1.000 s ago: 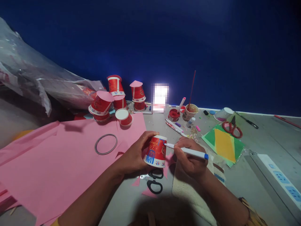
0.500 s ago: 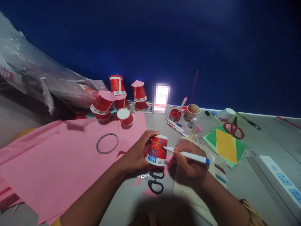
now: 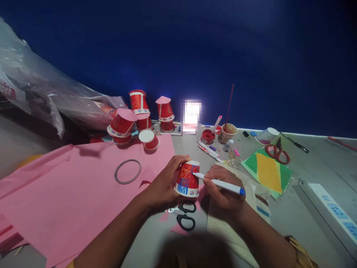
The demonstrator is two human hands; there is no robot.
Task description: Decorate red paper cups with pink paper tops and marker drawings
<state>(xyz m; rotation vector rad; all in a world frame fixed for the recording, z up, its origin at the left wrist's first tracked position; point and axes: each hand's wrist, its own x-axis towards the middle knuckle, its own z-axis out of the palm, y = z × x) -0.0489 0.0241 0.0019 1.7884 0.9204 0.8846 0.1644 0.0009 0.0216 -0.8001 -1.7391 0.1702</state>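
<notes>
My left hand (image 3: 166,180) grips a red paper cup (image 3: 190,175) from its left side, the wide white rim facing down. Blue lines are drawn on the cup: an arched shape low on the left and a box shape near the top. In my right hand (image 3: 225,182) is a white marker with a blue end (image 3: 220,182), its tip against the cup beside the box shape. Black-handled scissors (image 3: 186,222) lie just below the cup, the blades partly hidden, with pink paper scraps (image 3: 180,229) around them.
Pink paper (image 3: 69,197) covers the left side, with a grey ring (image 3: 127,171) on it. Several red cups (image 3: 122,124) stand behind. A paint jar (image 3: 208,136), a brush cup (image 3: 227,134), red-handled scissors (image 3: 277,154), a cloth (image 3: 220,230) and a power strip (image 3: 330,208) are rightward.
The marker's tip has shifted slightly left and up on the cup, and the blue box shape has more lines. The left hand still holds the cup in nearly the same place.
</notes>
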